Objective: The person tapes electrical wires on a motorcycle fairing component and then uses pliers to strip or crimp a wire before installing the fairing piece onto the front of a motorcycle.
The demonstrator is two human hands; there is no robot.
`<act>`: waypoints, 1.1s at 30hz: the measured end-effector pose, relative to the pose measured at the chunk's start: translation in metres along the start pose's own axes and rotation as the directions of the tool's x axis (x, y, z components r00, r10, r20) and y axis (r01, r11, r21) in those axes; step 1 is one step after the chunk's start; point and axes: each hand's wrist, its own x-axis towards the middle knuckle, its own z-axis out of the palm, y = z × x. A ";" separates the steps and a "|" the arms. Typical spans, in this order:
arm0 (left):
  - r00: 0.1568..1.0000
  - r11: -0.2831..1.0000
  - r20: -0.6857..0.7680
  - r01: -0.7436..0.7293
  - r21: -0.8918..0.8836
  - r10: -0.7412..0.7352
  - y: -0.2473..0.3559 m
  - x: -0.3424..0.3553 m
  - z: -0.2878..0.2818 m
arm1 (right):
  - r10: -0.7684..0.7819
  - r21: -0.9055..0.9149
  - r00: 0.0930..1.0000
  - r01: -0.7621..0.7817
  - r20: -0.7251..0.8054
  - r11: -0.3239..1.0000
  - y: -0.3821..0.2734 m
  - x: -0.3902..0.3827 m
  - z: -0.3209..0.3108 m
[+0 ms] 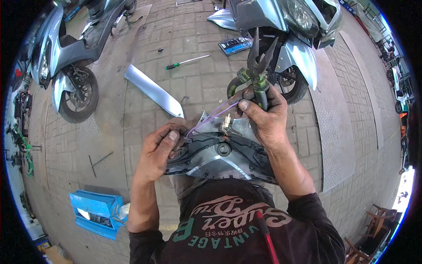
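Observation:
My left hand (159, 149) is closed, thumb and fingers pinching the lower end of a thin purple wire (214, 116). The wire runs in a doubled strand up to my right hand (269, 118), whose thumb and fingertip pinch its other end. That hand also grips a pair of long-nose pliers (256, 69), worn and greenish at the handles, with their jaws pointing away from me and spread apart. Below the wire, across my lap, lies a silver and black motor scooter panel (219, 162) with a round hole. A white wire connector (227, 120) sticks up from it.
Parked scooters stand at far left (79, 88) and far right (295, 48). On the paving lie a silver trim piece (154, 90), a green-handled screwdriver (187, 62), a T-handle wrench (99, 163), a number plate (236, 45) and a blue box (94, 211). A red screwdriver (267, 237) shows before my chest.

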 end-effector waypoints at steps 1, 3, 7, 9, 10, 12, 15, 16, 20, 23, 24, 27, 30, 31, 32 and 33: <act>1.000 1.000 0.002 -0.001 0.000 0.001 0.001 0.001 0.001 | -0.003 0.010 1.000 0.003 0.000 1.000 -0.001 0.000 0.001; 0.989 0.970 0.043 -0.144 0.194 0.139 0.003 0.002 0.005 | -0.006 0.005 1.000 0.006 -0.012 1.000 -0.002 0.000 0.002; 0.956 0.874 -0.042 -0.248 0.419 0.291 0.000 0.005 0.016 | -0.015 -0.024 0.999 0.014 -0.046 1.000 -0.001 0.000 0.002; 0.941 0.833 -0.145 -0.191 0.519 0.307 -0.003 0.004 0.017 | 0.011 0.008 0.999 -0.011 -0.046 1.000 -0.005 0.000 0.005; 0.941 0.833 -0.145 -0.192 0.519 0.307 -0.003 0.004 0.017 | 0.037 0.041 0.998 -0.035 -0.046 0.999 -0.007 0.000 0.006; 0.905 0.751 -0.141 -0.236 0.616 0.400 -0.002 0.004 0.018 | 0.038 0.041 0.999 -0.037 -0.035 0.998 -0.006 0.001 0.004; 0.840 0.549 -0.044 -0.312 0.775 0.540 0.002 0.003 0.020 | 0.023 0.017 0.999 -0.023 -0.033 1.000 -0.001 0.002 0.001; 0.840 0.549 -0.043 -0.313 0.775 0.541 0.003 0.004 0.021 | 0.007 -0.007 0.999 -0.007 -0.039 1.000 0.000 0.002 0.001; 0.804 0.438 0.011 -0.336 0.834 0.595 0.005 0.004 0.020 | 0.063 -0.050 0.996 -0.067 -0.061 0.997 -0.001 0.003 0.002; 0.807 0.467 -0.011 -0.331 0.820 0.591 0.005 0.003 0.018 | 0.030 -0.111 0.997 -0.039 -0.075 0.993 0.000 0.004 0.002; 0.811 0.495 -0.032 -0.325 0.806 0.584 0.004 0.005 0.017 | 0.036 -0.050 0.998 -0.039 -0.057 0.998 0.000 0.004 0.003; 0.824 0.567 -0.082 -0.310 0.763 0.561 0.006 0.006 0.018 | 0.071 0.003 0.996 -0.071 -0.045 0.998 -0.002 0.003 0.004; 0.821 0.547 -0.048 -0.334 0.768 0.569 0.005 0.006 0.012 | 0.104 0.053 0.994 -0.102 -0.044 0.993 0.002 0.005 0.006; 0.821 0.545 -0.045 -0.336 0.768 0.570 0.003 0.006 0.009 | 0.108 0.109 0.994 -0.103 -0.036 0.989 0.005 0.006 0.006; 0.823 0.581 -0.054 -0.352 0.734 0.566 -0.001 0.007 0.007 | 0.106 0.110 0.994 -0.101 -0.039 0.989 0.006 0.007 0.006; 0.824 0.615 -0.061 -0.368 0.697 0.563 -0.004 0.008 0.006 | 0.145 0.115 0.989 -0.140 -0.032 0.983 0.006 0.008 0.006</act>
